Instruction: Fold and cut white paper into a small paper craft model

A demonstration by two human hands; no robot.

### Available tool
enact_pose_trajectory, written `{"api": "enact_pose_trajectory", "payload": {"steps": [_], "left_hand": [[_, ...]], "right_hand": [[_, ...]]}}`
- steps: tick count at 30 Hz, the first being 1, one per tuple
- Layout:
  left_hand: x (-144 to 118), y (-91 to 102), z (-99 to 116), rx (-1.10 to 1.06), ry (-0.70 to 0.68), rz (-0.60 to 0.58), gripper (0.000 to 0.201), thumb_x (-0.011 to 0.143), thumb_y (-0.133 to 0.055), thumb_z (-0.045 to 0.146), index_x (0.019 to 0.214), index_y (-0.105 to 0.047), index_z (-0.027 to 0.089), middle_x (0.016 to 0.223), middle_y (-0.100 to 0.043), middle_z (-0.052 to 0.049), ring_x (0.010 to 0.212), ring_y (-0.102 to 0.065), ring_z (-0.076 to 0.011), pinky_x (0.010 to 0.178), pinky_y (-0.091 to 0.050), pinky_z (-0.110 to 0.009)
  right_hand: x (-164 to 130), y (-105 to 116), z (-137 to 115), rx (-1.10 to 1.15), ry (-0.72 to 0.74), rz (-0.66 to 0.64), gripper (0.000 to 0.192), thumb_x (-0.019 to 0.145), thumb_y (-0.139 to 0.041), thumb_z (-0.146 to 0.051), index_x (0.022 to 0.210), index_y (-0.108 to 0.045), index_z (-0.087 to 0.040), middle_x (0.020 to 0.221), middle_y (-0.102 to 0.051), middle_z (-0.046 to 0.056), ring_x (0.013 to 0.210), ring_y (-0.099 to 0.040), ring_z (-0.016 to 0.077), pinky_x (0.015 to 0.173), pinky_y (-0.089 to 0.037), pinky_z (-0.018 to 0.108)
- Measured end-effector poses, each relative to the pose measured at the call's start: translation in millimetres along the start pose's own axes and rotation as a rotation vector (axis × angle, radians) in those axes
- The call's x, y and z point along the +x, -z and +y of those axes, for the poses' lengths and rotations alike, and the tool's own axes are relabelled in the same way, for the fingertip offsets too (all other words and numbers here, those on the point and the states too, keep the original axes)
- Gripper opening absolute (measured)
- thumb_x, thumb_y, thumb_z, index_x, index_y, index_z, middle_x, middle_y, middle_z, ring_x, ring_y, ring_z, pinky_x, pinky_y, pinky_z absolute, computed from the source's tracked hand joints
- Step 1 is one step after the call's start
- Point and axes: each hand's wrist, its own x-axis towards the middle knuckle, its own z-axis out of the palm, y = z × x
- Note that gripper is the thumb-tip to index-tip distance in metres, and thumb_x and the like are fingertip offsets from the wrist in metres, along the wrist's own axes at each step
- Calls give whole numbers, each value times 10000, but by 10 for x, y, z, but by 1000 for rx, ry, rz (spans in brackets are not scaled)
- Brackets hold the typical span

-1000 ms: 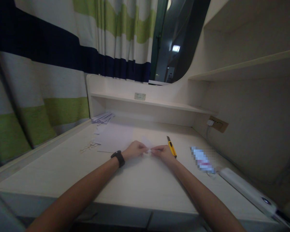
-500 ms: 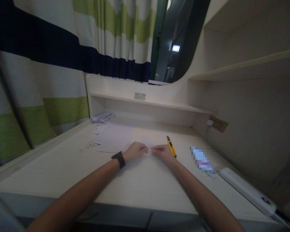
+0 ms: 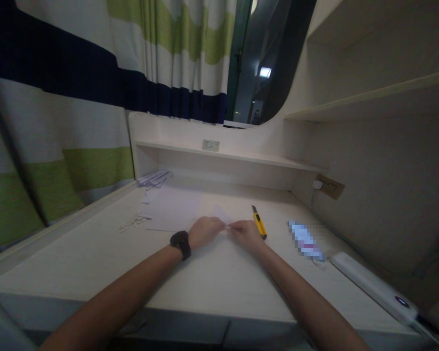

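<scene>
A yellow utility knife lies just right of the grip, a blurred flat packet and a long white power strip farther right. Behind it to the left lie white paper sheets and thin pale slivers; striped curtain beyond

On the pale wooden counter, two bare hands are counted, left hand and right hand, plus one yellow utility knife, one white power strip and one black wristwatch.
</scene>
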Motion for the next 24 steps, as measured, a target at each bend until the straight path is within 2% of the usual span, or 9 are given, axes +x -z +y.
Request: {"api": "enact_pose_trajectory", "payload": {"steps": [4,10,18,24], "left_hand": [[6,31,35,63,-20,-48,233,899,-456,241,956,-661,145,865,-673,-104,818,-625,-206,752,-449,-304],[15,13,81,66,-13,-94,229,857,-454,101,985,-641,131,910,-670,-105,847,-626,-203,785,-445,-305],[20,44,83,39,25,-131,210,846,-440,86,914,-635,129,865,-661,-100,826,-624,-204,751,-441,-295],[29,44,142,39,48,-181,223,852,-393,70,935,-595,119,864,-650,-110,821,-613,-205,727,-435,-295]], "right_hand": [[-9,21,-52,-154,37,-13,235,852,-508,-286,957,-713,-242,925,-716,50,833,-648,184,709,-419,237],[-23,35,-104,-288,100,-28,251,872,-478,-293,942,-710,-226,882,-715,57,817,-640,185,708,-395,243],[-18,67,-118,-393,106,-98,262,876,-450,-296,884,-699,-213,857,-711,70,796,-637,184,681,-386,238],[-27,38,-131,-438,108,-118,237,849,-471,-263,866,-699,-204,845,-713,81,784,-649,186,668,-391,233]]}}
